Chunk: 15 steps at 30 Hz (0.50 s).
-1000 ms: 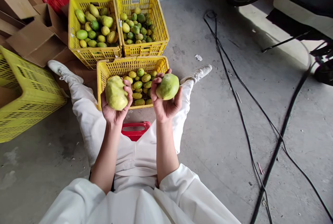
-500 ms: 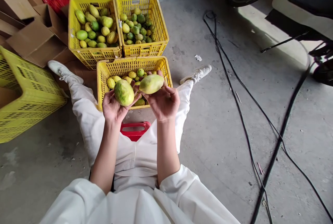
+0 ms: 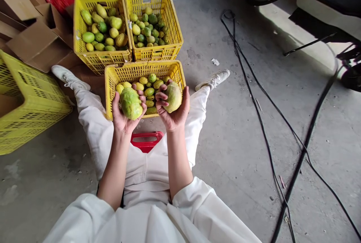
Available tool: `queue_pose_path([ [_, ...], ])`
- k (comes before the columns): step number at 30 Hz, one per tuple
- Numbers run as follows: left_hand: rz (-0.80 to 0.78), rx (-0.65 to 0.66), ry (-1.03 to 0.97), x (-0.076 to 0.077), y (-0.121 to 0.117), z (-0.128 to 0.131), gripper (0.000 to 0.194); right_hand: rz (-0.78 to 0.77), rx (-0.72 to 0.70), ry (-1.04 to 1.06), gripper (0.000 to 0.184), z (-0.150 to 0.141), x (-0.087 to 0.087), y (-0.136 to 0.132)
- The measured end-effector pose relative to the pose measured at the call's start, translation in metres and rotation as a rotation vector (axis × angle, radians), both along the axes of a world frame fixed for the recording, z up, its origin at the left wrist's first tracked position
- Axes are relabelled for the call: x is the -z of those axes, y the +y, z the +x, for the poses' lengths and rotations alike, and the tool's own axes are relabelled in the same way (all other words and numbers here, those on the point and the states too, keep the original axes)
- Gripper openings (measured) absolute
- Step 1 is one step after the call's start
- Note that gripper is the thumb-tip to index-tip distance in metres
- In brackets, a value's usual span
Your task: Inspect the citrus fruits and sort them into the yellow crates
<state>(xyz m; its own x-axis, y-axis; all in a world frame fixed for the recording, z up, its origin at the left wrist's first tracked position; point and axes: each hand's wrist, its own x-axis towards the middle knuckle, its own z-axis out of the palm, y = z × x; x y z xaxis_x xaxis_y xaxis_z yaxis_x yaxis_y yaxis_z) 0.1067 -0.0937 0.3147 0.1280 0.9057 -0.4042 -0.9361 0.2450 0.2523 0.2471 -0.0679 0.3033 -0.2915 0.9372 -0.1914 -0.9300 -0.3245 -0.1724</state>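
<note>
My left hand (image 3: pixel 124 119) has its fingers wrapped round a yellow-green, lemon-like fruit (image 3: pixel 131 103) with a bumpy, mottled skin. In my right hand (image 3: pixel 175 117) is a paler yellow-green, lemon-like fruit (image 3: pixel 173 98), with the fingers curled on its left side and the thumb at the right. Both hands are raised, apart from each other, over the front edge of the nearest yellow crate (image 3: pixel 118 70). Several smaller yellow and green fruits (image 3: pixel 152 78) lie inside that crate, partly hidden by my hands.
Behind stand two yellow crates, left (image 3: pixel 98 58) and right (image 3: pixel 158 52), both holding yellow and green fruits. A tilted yellow crate (image 3: pixel 36 100) and cardboard boxes (image 3: pixel 39 47) are at left. Black cables (image 3: pixel 303 151) cross the floor near a scooter (image 3: pixel 332 9). A red handle (image 3: pixel 146 146) shows between my legs.
Both fruits have been turned in my hands and now show other sides. The right-hand fruit went from lying lengthwise to end-on, and my right fingers have curled round it.
</note>
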Motion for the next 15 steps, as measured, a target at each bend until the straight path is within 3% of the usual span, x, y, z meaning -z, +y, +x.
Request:
queue_pose_path([
  [4, 0.018, -0.042, 0.100, -0.022, -0.004, -0.001, 0.041, 0.017, 0.111, -0.071, 0.024, 0.001, -0.015, -0.006],
  [7, 0.053, -0.059, 0.121, -0.030, -0.006, -0.003, 0.040, 0.051, 0.223, -0.043, 0.031, 0.001, -0.018, -0.010],
  [11, 0.014, -0.037, 0.070, -0.019, -0.003, -0.004, 0.039, 0.115, 0.231, 0.073, 0.051, 0.001, -0.004, -0.009],
  [15, -0.222, 0.023, 0.104, 0.001, 0.003, 0.000, 0.023, 0.091, 0.075, 0.041, 0.038, 0.001, 0.010, -0.003],
])
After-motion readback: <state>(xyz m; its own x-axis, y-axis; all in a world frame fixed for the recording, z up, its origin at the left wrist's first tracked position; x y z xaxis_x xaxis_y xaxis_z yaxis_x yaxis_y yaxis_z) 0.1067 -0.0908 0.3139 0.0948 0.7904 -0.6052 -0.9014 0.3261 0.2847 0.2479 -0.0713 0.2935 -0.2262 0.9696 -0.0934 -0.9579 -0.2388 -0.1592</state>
